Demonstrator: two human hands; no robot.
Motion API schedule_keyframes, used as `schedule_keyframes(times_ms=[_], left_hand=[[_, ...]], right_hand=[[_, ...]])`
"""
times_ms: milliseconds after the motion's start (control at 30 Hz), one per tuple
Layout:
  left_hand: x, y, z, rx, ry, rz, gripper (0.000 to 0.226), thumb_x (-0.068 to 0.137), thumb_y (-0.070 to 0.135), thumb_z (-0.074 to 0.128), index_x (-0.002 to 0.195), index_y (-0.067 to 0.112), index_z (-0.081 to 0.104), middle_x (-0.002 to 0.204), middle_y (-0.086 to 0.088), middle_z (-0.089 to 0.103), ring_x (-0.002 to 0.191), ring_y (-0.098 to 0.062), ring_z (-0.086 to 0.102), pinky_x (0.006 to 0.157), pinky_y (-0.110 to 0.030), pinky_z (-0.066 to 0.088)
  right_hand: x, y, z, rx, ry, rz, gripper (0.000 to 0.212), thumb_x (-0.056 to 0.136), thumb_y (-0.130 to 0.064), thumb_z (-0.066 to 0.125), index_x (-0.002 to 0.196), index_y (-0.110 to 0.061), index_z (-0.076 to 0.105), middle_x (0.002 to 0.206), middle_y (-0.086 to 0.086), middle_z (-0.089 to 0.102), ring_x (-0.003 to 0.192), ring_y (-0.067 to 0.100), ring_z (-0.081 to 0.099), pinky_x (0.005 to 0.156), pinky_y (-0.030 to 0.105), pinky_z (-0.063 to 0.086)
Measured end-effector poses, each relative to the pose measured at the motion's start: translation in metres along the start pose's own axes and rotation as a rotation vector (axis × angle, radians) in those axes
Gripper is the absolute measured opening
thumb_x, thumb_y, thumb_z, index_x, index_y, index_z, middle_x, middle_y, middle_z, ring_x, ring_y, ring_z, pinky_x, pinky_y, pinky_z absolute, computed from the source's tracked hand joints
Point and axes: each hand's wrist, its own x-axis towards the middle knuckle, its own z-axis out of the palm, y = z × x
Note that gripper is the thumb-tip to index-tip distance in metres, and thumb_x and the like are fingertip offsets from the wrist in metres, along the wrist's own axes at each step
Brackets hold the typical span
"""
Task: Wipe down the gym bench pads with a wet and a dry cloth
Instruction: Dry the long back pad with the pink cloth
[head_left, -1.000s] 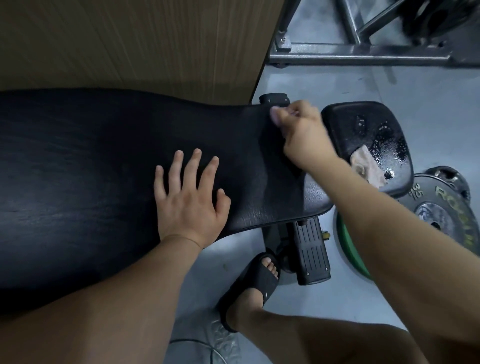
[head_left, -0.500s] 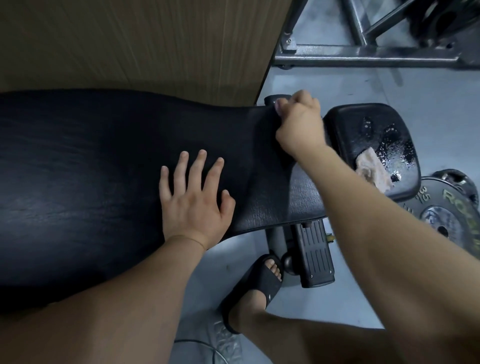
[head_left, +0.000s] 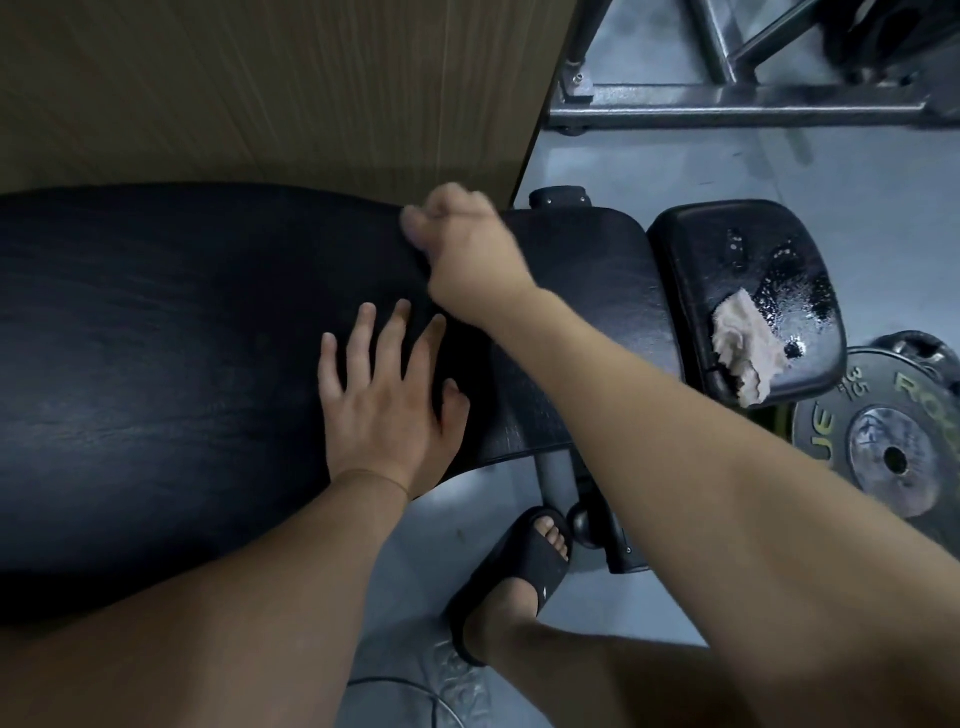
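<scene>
The long black back pad (head_left: 156, 364) fills the left of the view. My left hand (head_left: 387, 400) lies flat on its near edge with the fingers spread. My right hand (head_left: 467, 249) is blurred at the pad's far edge. Its fingers are curled round what looks like a dark cloth (head_left: 439, 291), which is hard to tell from the black pad. The smaller seat pad (head_left: 696, 270) to the right carries water drops. A crumpled beige cloth (head_left: 745, 345) lies on its near corner, with no hand on it.
A wooden wall panel (head_left: 260, 88) runs right behind the back pad. A steel rack frame (head_left: 727, 106) crosses the floor at the top right. A 35 lb weight plate (head_left: 893, 452) lies by the seat pad. My sandalled foot (head_left: 524, 566) stands beside the bench's support post (head_left: 558, 478).
My right hand has slid left along the far edge of the back pad, away from the seat pad. My left hand has stayed flat on the pad.
</scene>
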Motion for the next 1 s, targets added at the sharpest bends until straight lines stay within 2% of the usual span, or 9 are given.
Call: schedule_keyframes(times_ms=[67, 200, 333, 467, 567, 700, 867, 933, 1000], left_hand=[[0.000, 0.000, 0.001, 0.008, 0.001, 0.000, 0.065, 0.092, 0.047, 0.037, 0.155, 0.032, 0.033, 0.166, 0.000, 0.025, 0.156, -0.026, 0.011, 0.123, -0.057, 0.010], [0.000, 0.000, 0.003, 0.009, 0.002, 0.006, 0.064, 0.094, 0.048, 0.035, 0.156, 0.032, 0.032, 0.166, 0.000, 0.023, 0.156, -0.026, 0.011, 0.123, -0.056, 0.009], [0.000, 0.000, 0.002, -0.023, 0.015, -0.006, 0.063, 0.092, 0.047, 0.038, 0.154, 0.034, 0.034, 0.165, 0.001, 0.026, 0.156, -0.026, 0.012, 0.123, -0.056, 0.009], [0.000, 0.001, 0.003, -0.048, 0.024, -0.006, 0.062, 0.093, 0.047, 0.038, 0.154, 0.034, 0.036, 0.164, 0.001, 0.029, 0.155, -0.027, 0.014, 0.123, -0.057, 0.010], [-0.001, 0.000, 0.003, -0.058, 0.032, -0.004, 0.061, 0.094, 0.046, 0.041, 0.153, 0.033, 0.037, 0.164, 0.000, 0.029, 0.155, -0.028, 0.015, 0.123, -0.058, 0.010], [-0.001, 0.001, 0.004, -0.055, 0.046, -0.001, 0.062, 0.093, 0.045, 0.045, 0.153, 0.032, 0.038, 0.164, -0.001, 0.030, 0.155, -0.028, 0.016, 0.123, -0.058, 0.011], [-0.001, 0.000, 0.005, -0.047, 0.063, -0.001, 0.062, 0.092, 0.045, 0.046, 0.153, 0.032, 0.038, 0.164, -0.001, 0.031, 0.154, -0.028, 0.016, 0.123, -0.057, 0.010], [-0.001, 0.000, 0.006, -0.051, 0.065, -0.001, 0.062, 0.093, 0.045, 0.044, 0.153, 0.033, 0.038, 0.163, -0.001, 0.031, 0.154, -0.028, 0.016, 0.123, -0.058, 0.011], [-0.001, 0.000, 0.006, -0.059, 0.062, 0.001, 0.061, 0.093, 0.045, 0.043, 0.153, 0.032, 0.038, 0.163, 0.000, 0.031, 0.155, -0.028, 0.016, 0.123, -0.058, 0.010]], right_hand=[[0.006, 0.000, -0.001, 0.010, -0.040, -0.094, 0.046, 0.090, -0.003, 0.054, 0.129, -0.027, 0.058, 0.132, -0.001, 0.044, 0.107, 0.019, 0.039, 0.087, 0.027, 0.043], [0.015, 0.002, -0.005, -0.008, -0.008, -0.007, 0.043, 0.092, -0.002, 0.053, 0.126, -0.029, 0.059, 0.129, 0.000, 0.046, 0.109, 0.021, 0.042, 0.093, 0.035, 0.050], [-0.011, 0.020, -0.005, -0.037, 0.068, -0.047, 0.043, 0.091, -0.006, 0.057, 0.128, -0.027, 0.062, 0.127, 0.003, 0.052, 0.107, 0.028, 0.047, 0.088, 0.039, 0.049], [-0.045, 0.097, -0.016, -0.074, 0.169, 0.163, 0.047, 0.085, -0.002, 0.056, 0.123, -0.027, 0.067, 0.125, 0.007, 0.056, 0.107, 0.037, 0.050, 0.088, 0.042, 0.049], [-0.056, 0.100, -0.011, -0.061, 0.234, 0.264, 0.040, 0.090, -0.003, 0.055, 0.123, -0.022, 0.069, 0.124, 0.008, 0.058, 0.104, 0.036, 0.049, 0.087, 0.043, 0.050], [-0.095, 0.052, 0.011, 0.025, 0.231, 0.018, 0.047, 0.088, -0.005, 0.052, 0.127, -0.024, 0.069, 0.121, 0.002, 0.061, 0.096, 0.030, 0.050, 0.075, 0.043, 0.051], [-0.150, 0.041, 0.005, -0.023, 0.116, -0.233, 0.045, 0.099, -0.015, 0.047, 0.135, -0.036, 0.064, 0.130, -0.010, 0.060, 0.100, 0.023, 0.052, 0.075, 0.041, 0.046], [-0.123, 0.062, -0.001, -0.116, 0.164, -0.137, 0.049, 0.093, -0.013, 0.049, 0.132, -0.037, 0.065, 0.127, -0.005, 0.061, 0.099, 0.029, 0.053, 0.074, 0.042, 0.048], [-0.095, 0.079, -0.007, -0.112, 0.232, 0.091, 0.050, 0.088, -0.009, 0.051, 0.127, -0.035, 0.068, 0.122, 0.000, 0.061, 0.099, 0.034, 0.052, 0.076, 0.047, 0.051]])
